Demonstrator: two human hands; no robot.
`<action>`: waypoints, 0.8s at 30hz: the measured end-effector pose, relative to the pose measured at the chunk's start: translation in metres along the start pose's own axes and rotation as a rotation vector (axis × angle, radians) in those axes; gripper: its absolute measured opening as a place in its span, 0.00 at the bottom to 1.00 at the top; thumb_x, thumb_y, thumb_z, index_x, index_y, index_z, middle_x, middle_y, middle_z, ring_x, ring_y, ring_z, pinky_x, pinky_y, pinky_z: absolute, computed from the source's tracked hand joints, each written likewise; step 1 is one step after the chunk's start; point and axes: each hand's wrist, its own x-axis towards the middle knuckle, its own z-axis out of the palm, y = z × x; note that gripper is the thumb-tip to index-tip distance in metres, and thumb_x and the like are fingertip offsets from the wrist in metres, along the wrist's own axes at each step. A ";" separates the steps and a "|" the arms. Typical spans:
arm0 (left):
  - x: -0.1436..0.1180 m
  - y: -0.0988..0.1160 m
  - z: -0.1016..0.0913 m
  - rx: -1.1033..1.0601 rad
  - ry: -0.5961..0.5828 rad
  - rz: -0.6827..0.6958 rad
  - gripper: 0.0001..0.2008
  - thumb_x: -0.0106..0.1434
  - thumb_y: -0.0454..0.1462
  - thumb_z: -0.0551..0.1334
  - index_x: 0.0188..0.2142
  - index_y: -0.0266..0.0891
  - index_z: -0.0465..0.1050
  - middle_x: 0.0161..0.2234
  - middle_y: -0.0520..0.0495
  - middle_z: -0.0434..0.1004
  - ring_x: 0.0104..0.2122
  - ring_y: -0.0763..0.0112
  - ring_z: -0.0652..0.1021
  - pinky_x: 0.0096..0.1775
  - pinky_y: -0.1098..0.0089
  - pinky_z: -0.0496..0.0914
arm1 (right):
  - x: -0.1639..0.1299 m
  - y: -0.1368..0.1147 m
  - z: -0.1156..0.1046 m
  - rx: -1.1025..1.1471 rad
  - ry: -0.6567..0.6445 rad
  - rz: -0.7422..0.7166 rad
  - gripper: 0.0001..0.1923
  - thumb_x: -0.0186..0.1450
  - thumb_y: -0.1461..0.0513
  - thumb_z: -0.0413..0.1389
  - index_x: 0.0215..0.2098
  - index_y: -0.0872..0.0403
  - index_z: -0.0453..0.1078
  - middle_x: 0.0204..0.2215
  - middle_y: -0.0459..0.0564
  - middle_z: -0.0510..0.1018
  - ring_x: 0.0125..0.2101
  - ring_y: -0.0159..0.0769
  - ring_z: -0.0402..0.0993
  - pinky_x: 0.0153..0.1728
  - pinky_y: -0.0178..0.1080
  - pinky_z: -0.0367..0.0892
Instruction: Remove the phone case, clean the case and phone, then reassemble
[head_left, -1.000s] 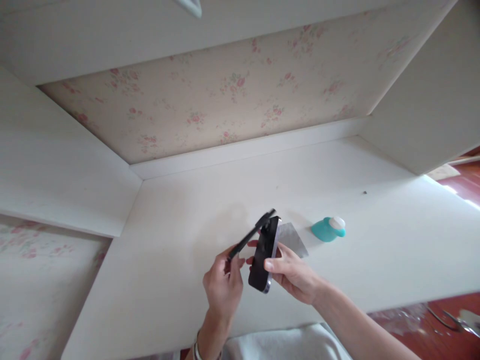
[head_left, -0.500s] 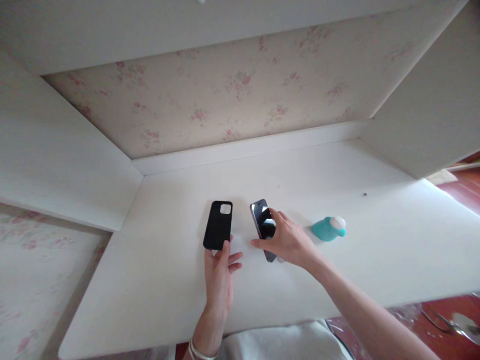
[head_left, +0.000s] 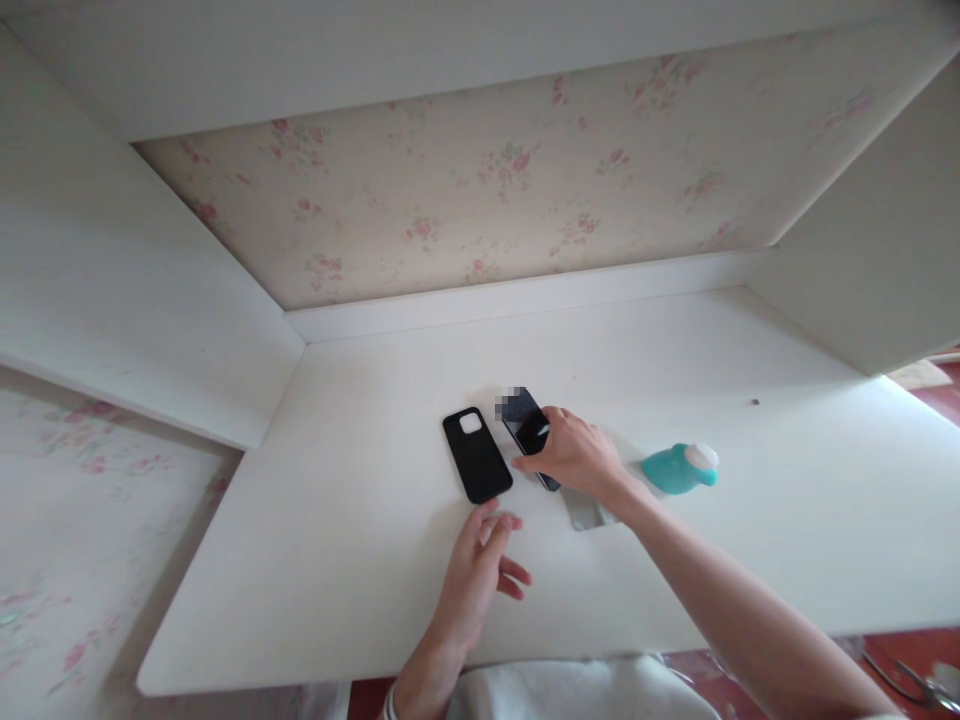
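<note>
A black phone case [head_left: 480, 465] lies on the white desk with its hollow side up and its camera cutout at the far end. My left hand [head_left: 480, 570] is just below its near edge, fingers apart and holding nothing; a fingertip is at the edge, but I cannot tell if it touches. To the right of the case, my right hand [head_left: 581, 455] grips a dark smartphone [head_left: 531, 428] by its sides, thumb on the left and fingers on the right. The phone's screen faces up, and part of its right side is hidden by the hand.
A grey cloth [head_left: 587, 512] lies partly under my right wrist. Farther right, a teal bottle with a white cap [head_left: 679, 468] lies on the desk [head_left: 360, 560]. A small dark speck [head_left: 755, 402] is near the back right. Cabinet panels and a floral wall enclose the desk.
My left hand has let go of the phone case, which now lies turned on the desk. My right hand has lifted or slid the phone off the grey cloth, which shows more.
</note>
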 end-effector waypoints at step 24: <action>0.002 -0.022 -0.006 0.267 -0.120 0.210 0.23 0.66 0.51 0.57 0.53 0.39 0.61 0.45 0.43 0.71 0.28 0.74 0.77 0.25 0.71 0.75 | 0.014 -0.015 0.024 -0.123 0.071 -0.027 0.34 0.61 0.47 0.56 0.62 0.50 0.58 0.54 0.57 0.75 0.45 0.52 0.76 0.38 0.43 0.64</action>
